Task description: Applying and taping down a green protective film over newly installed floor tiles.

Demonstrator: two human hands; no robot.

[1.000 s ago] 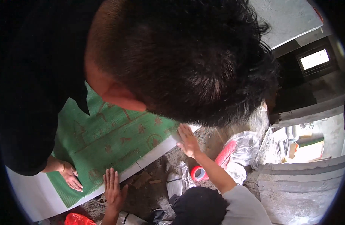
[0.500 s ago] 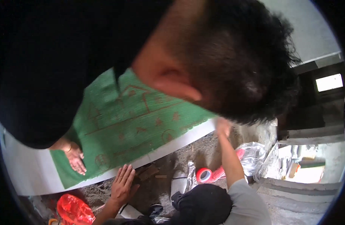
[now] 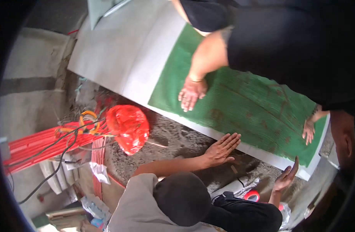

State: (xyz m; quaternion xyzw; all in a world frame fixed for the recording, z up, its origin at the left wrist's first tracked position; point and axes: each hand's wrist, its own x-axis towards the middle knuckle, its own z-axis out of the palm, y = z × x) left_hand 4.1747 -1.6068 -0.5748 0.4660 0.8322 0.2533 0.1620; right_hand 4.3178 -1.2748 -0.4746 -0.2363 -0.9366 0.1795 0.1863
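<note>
My left hand [image 3: 220, 150] lies flat with fingers stretched at the near edge of a long white board [image 3: 148, 77]; whether it presses on the board I cannot tell. My right hand [image 3: 285, 179] is open, fingers upright, beside the board's near edge close to its right end. Both hands hold nothing. A green textured sheet [image 3: 239, 102] with faint brown outline drawings covers much of the board. Across from me, a co-worker in black rests one spread hand [image 3: 193, 94] on the sheet's left part and another hand [image 3: 309, 131] on its right end.
A shiny red plastic bag [image 3: 129, 127] sits left of my arm, beside red pipes [image 3: 42, 141], black cables and a yellow coil [image 3: 89, 120]. By my knee [image 3: 181, 199] are a red tape roll [image 3: 251, 196] and a clear-wrapped roll [image 3: 233, 187]. The floor is rough, dirty concrete.
The view has swung left, showing the red pipes and bare board. My right hand has drawn back from the board's right edge. The co-worker's head has moved off the middle of the view.
</note>
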